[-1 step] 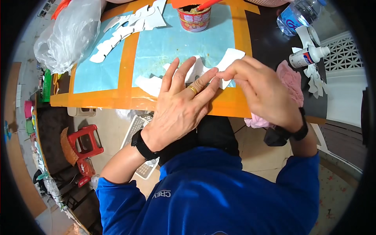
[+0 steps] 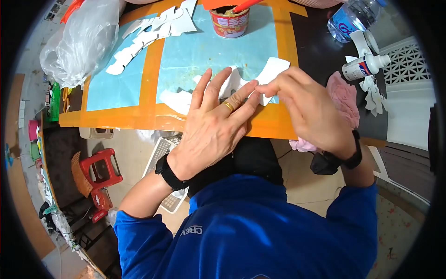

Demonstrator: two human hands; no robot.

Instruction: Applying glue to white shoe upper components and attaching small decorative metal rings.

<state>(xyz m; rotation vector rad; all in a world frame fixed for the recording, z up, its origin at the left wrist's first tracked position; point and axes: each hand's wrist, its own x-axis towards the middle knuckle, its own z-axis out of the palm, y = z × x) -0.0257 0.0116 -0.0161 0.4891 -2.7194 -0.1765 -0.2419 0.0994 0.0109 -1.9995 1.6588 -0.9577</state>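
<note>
My left hand [image 2: 216, 118] lies flat with its fingers spread over a curved white piece [image 2: 176, 100] of sheet material near the table's front edge. The piece spreads out on both sides of the fingers, its right end [image 2: 274, 69] lying bare. Beside my left fingertips, my right hand [image 2: 312, 109] is closed in a pinch at the white piece. What its fingertips hold is too small to make out. Farther off stands a red tub [image 2: 230, 25] with a brownish substance and a red-handled tool in it.
Several joined white cut-out pieces [image 2: 158, 35] lie at the back left, near a clear plastic bag [image 2: 88, 42]. To the right are a pink cloth [image 2: 343, 97], a white bottle [image 2: 364, 67] and a water bottle [image 2: 350, 21]. A red stool [image 2: 104, 167] stands below left.
</note>
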